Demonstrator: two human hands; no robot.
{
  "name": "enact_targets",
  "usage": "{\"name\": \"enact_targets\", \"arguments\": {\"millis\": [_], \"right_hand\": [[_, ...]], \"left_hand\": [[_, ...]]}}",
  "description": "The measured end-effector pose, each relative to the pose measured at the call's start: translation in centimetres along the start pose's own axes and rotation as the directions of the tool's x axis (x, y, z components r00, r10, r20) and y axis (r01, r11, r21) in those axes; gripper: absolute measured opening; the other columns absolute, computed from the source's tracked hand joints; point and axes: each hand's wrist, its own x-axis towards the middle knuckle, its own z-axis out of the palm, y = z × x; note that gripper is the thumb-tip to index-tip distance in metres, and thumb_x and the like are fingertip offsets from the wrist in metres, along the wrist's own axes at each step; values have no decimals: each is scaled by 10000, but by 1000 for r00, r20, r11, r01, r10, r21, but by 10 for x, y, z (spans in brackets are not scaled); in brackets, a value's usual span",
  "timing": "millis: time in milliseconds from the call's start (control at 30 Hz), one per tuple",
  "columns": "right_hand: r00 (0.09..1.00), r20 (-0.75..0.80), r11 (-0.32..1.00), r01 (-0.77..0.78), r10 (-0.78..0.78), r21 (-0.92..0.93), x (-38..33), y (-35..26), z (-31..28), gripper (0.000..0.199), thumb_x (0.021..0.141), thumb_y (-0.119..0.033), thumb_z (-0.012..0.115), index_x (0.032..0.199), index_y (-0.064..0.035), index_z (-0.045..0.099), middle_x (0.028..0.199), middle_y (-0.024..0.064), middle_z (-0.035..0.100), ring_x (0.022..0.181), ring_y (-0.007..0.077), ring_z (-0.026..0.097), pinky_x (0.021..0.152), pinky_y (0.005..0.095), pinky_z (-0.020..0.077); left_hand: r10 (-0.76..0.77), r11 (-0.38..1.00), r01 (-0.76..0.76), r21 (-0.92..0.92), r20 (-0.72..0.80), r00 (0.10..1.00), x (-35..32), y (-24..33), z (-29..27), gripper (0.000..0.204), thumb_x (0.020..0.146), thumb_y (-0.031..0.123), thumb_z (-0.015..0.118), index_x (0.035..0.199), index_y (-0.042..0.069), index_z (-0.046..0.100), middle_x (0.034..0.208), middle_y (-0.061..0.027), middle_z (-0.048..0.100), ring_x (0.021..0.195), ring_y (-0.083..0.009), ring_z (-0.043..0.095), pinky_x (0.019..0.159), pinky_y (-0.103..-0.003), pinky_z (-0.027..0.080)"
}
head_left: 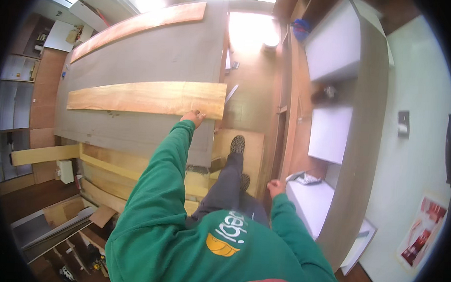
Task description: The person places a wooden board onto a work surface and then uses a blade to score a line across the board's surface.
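Observation:
A long, pale wooden board [142, 97] lies flat across a grey-topped worktable [154, 51]. My left hand [193, 118] reaches forward to the board's near edge, close to its right end, and its fingers are bent on that edge. Low at my right side, my right hand [276, 188] hangs with fingers curled in and nothing visible in them. It is nearest to a white cabinet panel [310, 203] and apart from the board.
Another long board [140, 27] lies along the table's far side. A tall open cabinet [367, 121] with white shelves stands at my right. Timber pieces [110, 159] lean below the table at left. A crumpled silvery packet [305, 178] rests on the white panel.

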Motion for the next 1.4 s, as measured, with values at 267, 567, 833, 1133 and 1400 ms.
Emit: {"name": "enact_targets", "arguments": {"millis": [267,567,833,1133,1400], "right_hand": [[979,123,974,-139,163,-181,19,-70,-39,345,840,-194,729,1113,3,651,946,98,709,889,183,671,831,318,537],[947,137,955,-281,292,-94,75,-103,-50,349,862,-157,708,1162,2,630,966,73,689,899,163,650,829,300,527],[900,184,916,-370,395,-155,142,-126,-62,330,868,-163,722,1154,-15,654,965,58,684,912,146,637,821,284,515],[932,217,955,-268,291,-127,173,-208,-83,321,885,-170,717,1161,-17,662,1013,81,695,941,152,642,857,303,518],[922,219,932,-266,321,-245,216,-274,-147,415,903,-247,690,1265,-65,600,1197,76,632,1063,195,598,851,359,522]], "left_hand": [[26,994,3,107,-272,962,176,18,2,653,956,536,486,1485,157,429,1611,-84,277,1474,-310,245,1207,-480,191],[-147,974,210,80,-479,865,268,-2,11,670,976,574,402,1556,252,305,1656,-43,162,1522,-294,120,1217,-547,34],[-71,989,133,60,-601,796,267,-1,12,647,960,550,456,1532,261,367,1625,-52,267,1496,-298,216,1211,-559,46],[-79,990,134,47,-600,796,264,-3,6,640,946,511,490,1522,253,388,1618,-54,282,1490,-302,230,1205,-570,80],[-86,992,124,34,-543,835,260,0,2,643,954,504,470,1535,251,360,1624,-54,260,1491,-313,212,1203,-588,90]]}}
